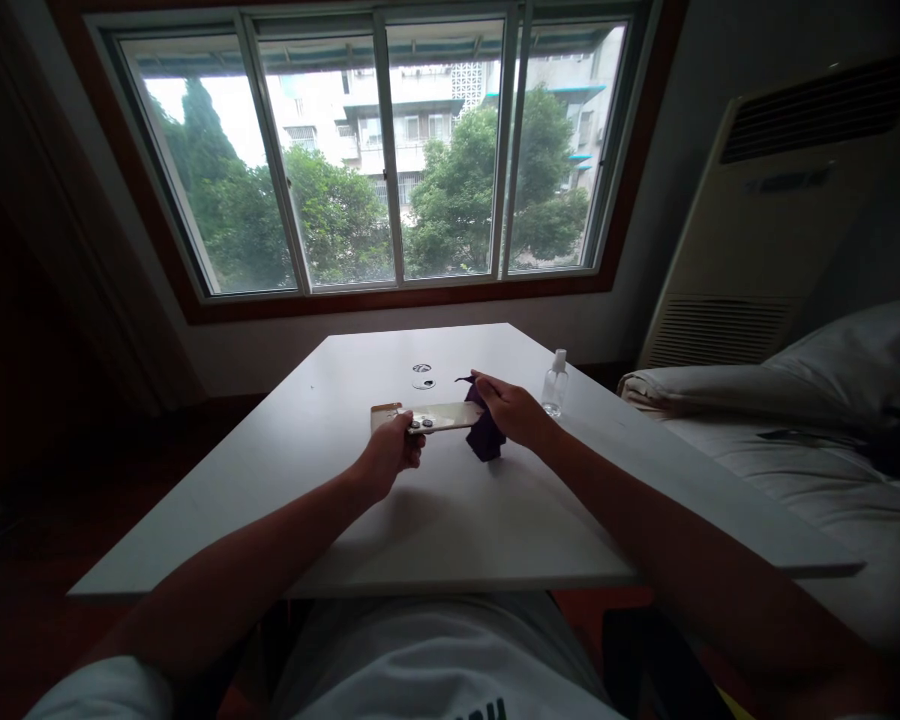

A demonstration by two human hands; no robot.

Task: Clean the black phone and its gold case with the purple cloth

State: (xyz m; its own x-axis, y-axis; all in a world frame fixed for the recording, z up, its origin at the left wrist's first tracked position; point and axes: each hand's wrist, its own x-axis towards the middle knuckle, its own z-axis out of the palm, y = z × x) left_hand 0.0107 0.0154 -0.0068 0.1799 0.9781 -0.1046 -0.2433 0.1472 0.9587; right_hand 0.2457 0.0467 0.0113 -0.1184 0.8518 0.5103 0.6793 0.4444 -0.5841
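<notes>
My left hand (391, 450) is closed around the left end of a pale phone (450, 415), with the thumb on top near two round, lens-like spots. The phone is held sideways above the white table (330, 400). At its right end, my right hand (511, 405) pinches a dark purple cloth (486, 440). The cloth wraps over that end and hangs down below the fingers. A tan, flat-looking piece (385, 410) shows just beyond my left thumb; I cannot tell whether it is part of the phone.
A small clear spray bottle (555, 385) stands upright right of my right hand. Two round items (423, 384) are on the table beyond the phone. A bed with pale covers (817, 450) lies along the right, a floor-standing air conditioner (765, 210) behind it. A window (390, 160) is ahead.
</notes>
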